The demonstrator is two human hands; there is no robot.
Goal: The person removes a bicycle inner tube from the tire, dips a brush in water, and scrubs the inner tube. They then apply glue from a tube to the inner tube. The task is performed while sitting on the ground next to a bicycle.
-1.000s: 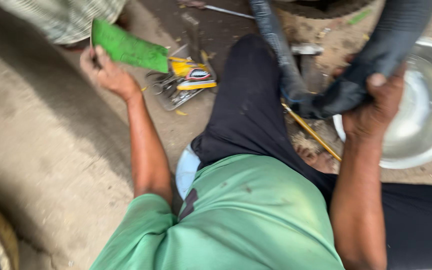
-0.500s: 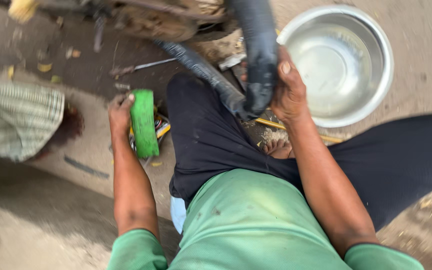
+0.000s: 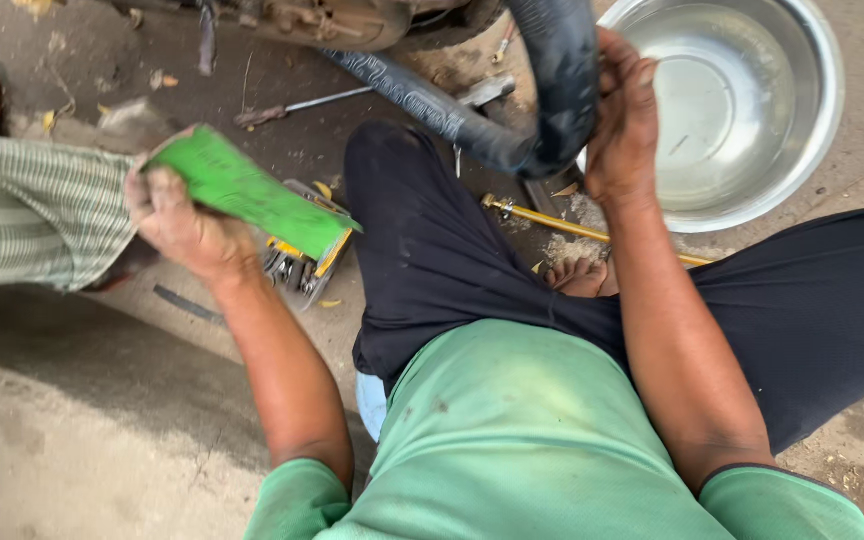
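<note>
Above the knee, right hand [image 3: 624, 120] clasps tube [image 3: 552, 90].

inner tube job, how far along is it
Done: the black inner tube is out and looped free, and a steel basin sits beside it. In hand: the right hand grips the tube, the left hand holds a green sheet. Left: nothing shows on the tube as patched yet.
</note>
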